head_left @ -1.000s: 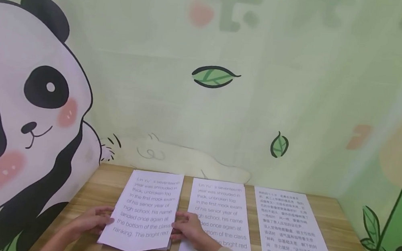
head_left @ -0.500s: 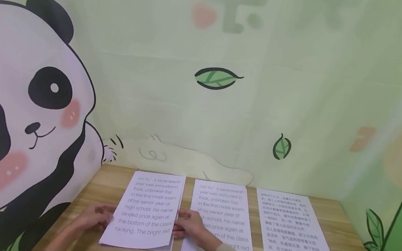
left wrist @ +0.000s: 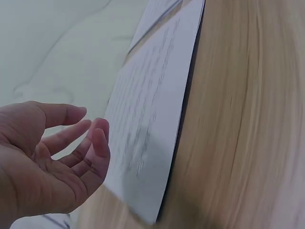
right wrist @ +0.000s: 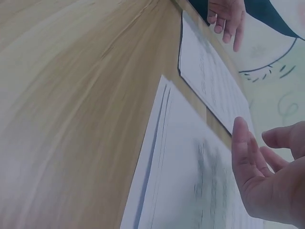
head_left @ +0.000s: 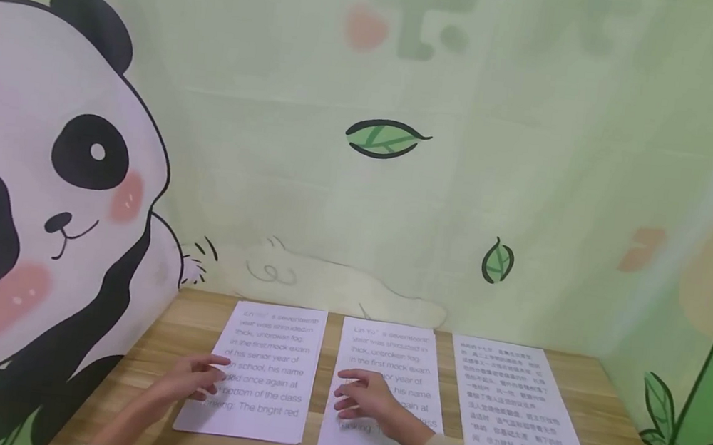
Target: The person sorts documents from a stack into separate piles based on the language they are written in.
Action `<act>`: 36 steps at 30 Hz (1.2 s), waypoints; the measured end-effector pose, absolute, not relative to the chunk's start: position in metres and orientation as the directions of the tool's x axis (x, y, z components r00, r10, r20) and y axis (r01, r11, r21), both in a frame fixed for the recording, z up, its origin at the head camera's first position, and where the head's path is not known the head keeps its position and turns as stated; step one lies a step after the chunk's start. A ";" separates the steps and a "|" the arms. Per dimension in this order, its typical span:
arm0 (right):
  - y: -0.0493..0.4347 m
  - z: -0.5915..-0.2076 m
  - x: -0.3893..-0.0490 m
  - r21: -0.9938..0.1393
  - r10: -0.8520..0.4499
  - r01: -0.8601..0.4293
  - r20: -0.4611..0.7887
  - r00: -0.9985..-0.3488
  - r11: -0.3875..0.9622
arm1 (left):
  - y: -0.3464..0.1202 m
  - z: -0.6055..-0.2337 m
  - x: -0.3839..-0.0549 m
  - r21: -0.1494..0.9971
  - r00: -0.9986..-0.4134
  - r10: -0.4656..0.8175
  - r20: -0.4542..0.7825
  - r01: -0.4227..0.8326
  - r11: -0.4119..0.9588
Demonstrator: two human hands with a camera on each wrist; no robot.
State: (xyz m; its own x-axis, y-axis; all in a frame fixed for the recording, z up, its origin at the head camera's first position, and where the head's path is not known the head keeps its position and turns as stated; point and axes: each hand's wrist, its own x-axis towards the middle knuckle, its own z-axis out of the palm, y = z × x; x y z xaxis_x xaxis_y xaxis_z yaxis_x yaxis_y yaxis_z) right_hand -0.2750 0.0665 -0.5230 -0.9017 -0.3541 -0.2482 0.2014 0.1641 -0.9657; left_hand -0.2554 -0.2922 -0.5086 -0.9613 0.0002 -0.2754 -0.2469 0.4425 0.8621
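On the left of the table lies a stack of printed paper sheets (head_left: 272, 358), its top sheet flat with English text. My left hand (head_left: 186, 379) hovers over its left edge, fingers loosely bent and holding nothing. In the left wrist view, a gap shows between the left hand (left wrist: 62, 157) and the paper (left wrist: 157, 119). A second stack of English-printed sheets (head_left: 395, 359) lies in the middle, its sheets slightly offset at the near edge. Above it is my right hand (head_left: 371, 402), also loosely bent with nothing in its grasp. The right wrist view shows the right hand (right wrist: 271, 176) raised off the middle stack (right wrist: 186, 157).
To the right lies paper printed with Chinese characters (head_left: 525, 411), set at a slant. All the paper rests on a wood-grain table (head_left: 151, 346). Behind stands a pale green backdrop (head_left: 258, 170) with a panda (head_left: 70, 245) and leaves.
Both hands have let go of the left stack's sides. My left hand has lifted over its left edge, and the right has shifted right. The top sheet's near edge, curved before, now lies flat.
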 end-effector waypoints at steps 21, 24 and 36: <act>0.185 -0.523 -0.262 -0.893 -0.094 0.281 -0.332 -0.939 0.350 | -0.163 -0.523 -0.255 0.894 -0.903 0.299 -0.309 -0.169 0.414; 0.196 -0.526 -0.260 -0.865 -0.049 0.303 -0.350 -0.935 0.400 | -0.154 -0.526 -0.256 0.889 -0.907 0.289 -0.306 -0.164 0.427; 0.217 -0.527 -0.252 -0.793 -0.027 0.384 -0.448 -0.894 0.473 | -0.132 -0.534 -0.257 0.860 -0.911 0.322 -0.258 -0.064 0.507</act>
State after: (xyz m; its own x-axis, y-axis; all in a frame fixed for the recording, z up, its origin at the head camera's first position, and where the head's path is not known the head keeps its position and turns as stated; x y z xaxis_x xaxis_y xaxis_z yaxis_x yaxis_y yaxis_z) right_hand -0.2522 0.2167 -0.5275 -0.8936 -0.0266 -0.4482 0.3838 0.4725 -0.7933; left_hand -0.2571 -0.1323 -0.5341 -0.9109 0.3225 -0.2576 -0.0638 0.5066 0.8598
